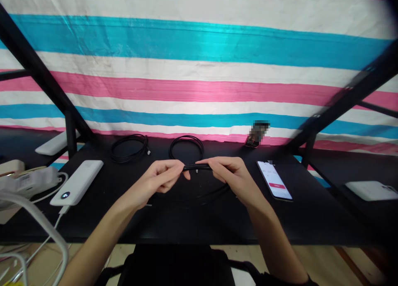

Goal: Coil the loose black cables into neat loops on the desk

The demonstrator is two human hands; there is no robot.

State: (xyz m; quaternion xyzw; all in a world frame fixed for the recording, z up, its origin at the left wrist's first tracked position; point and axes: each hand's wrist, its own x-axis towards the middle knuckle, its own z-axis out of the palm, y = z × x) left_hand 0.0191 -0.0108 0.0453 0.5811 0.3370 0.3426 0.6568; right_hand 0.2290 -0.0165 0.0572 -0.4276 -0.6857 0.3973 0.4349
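I couldn't read the phone (275, 181) screen; left hand (160, 178) and right hand (231, 172), level, pinched a black cable (197, 167) between fingers (169, 175).

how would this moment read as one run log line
left grip: pinching black cable | right grip: pinching same cable | beyond: two coiled cables | phone: screen lit

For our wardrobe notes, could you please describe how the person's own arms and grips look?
The left grip and right grip are bare, without gloves; no ring, watch or bracelet shows. The left forearm and right forearm are slim and uncovered, except for what looks like a black sleeve edge on the right.
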